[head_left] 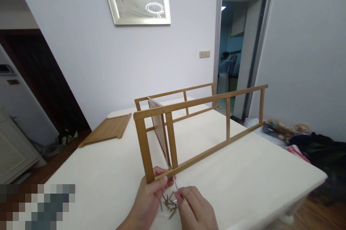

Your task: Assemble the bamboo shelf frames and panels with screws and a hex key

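A wooden shelf frame (201, 152) lies on its side on the white table, with a wooden panel (159, 125) standing between its two ladder-like sides. My left hand (154, 192) grips the near lower rail by the panel's bottom corner, thumb in front and fingers behind. In my right hand (196, 206) is a slim metal hex key (175, 184), its tip at the rail close to my left fingertips. Whether it sits in a screw head is too small to tell. Several loose screws (169, 203) are heaped on the table between my hands.
Another wooden panel (108, 129) lies flat at the left of the white table (229, 183). Clothes (313, 150) are piled beyond the right edge. Through the doorway a person (227, 67) stands in another room. The lower left corner is pixelated.
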Demonstrator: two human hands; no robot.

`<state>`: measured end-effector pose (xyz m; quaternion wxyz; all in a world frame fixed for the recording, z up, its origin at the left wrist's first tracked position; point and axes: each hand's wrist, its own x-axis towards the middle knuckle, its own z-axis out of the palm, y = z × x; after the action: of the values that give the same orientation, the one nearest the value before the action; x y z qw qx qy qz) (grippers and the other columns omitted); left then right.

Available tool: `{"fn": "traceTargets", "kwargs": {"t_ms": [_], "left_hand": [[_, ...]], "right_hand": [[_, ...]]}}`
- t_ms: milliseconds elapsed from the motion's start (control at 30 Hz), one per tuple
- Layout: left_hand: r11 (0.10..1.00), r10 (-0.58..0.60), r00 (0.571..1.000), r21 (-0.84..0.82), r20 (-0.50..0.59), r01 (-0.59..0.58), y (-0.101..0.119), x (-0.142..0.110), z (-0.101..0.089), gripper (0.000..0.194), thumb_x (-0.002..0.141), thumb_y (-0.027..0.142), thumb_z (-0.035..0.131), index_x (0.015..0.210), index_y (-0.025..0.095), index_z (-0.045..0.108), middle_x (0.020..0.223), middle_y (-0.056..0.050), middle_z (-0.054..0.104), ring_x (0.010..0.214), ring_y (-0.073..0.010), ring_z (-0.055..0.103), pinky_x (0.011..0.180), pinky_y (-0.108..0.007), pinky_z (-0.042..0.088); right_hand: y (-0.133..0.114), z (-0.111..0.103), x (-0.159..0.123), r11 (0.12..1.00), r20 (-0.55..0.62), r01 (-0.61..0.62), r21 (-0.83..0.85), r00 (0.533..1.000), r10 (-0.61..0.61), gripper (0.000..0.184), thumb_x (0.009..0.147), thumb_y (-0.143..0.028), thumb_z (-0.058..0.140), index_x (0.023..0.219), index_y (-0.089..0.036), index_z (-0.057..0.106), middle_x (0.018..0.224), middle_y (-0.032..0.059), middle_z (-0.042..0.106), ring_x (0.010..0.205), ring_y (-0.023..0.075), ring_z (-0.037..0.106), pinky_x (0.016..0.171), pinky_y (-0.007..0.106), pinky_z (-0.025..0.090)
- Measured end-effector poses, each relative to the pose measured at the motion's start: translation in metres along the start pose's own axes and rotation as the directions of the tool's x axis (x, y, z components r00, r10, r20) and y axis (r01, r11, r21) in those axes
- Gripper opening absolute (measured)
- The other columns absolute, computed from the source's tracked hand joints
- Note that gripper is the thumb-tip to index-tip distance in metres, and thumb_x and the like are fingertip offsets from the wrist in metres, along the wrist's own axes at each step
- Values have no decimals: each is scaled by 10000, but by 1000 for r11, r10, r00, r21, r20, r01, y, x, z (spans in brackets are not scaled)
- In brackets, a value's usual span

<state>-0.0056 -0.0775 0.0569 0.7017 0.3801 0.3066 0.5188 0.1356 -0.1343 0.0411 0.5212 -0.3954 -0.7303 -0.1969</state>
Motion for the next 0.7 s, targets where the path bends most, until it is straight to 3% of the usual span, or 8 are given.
{"fn": "traceTargets", "kwargs": {"t_ms": [133,233,367,500,567,700], "left_hand": [[1000,12,1000,-25,-18,-12,-1,2,-1,148,692,210,799,775,144,695,806,-39,678,837,-181,629,833,-306,488],[1000,8,999,-17,-32,-8,-2,2,-2,168,677,219,812,765,148,688,807,-34,675,838,-183,631,823,-306,494],[1000,-3,999,10,-38,3,-1,0,-3,193,665,235,824,770,148,688,814,-42,684,838,-192,642,826,-312,497],[1000,1,999,2,-47,-1,0,0,-1,195,647,231,830,759,150,693,814,-43,692,837,-194,646,844,-324,499],[1000,-5,999,1,-47,5,0,0,-1,199,636,226,835,750,151,690,802,-42,695,827,-194,647,832,-323,501],[1000,-4,999,5,-35,4,0,1,-1,187,654,220,824,763,152,688,801,-43,697,817,-192,645,824,-323,495]], "right_hand": [[-1,-3,4,991,29,39,-130,999,-36,277,915,-38,458,702,-192,544,675,50,601,605,147,528,524,245,451],[0,1,0,994,50,22,-107,999,-17,258,909,-61,477,697,-201,520,642,29,572,570,140,509,506,244,428],[3,12,-10,967,8,-204,154,979,205,193,903,-127,490,732,-216,473,625,-5,531,556,123,539,489,210,427],[6,10,-10,835,196,-465,295,885,423,191,857,-183,576,719,-219,449,611,-39,535,505,93,539,488,177,451],[7,5,-7,799,246,-504,330,862,442,173,851,-178,581,719,-211,473,631,-33,564,534,95,568,517,172,476],[5,1,0,758,226,-500,419,866,446,152,877,-188,572,730,-196,535,675,-9,607,611,106,614,592,173,524]]}}
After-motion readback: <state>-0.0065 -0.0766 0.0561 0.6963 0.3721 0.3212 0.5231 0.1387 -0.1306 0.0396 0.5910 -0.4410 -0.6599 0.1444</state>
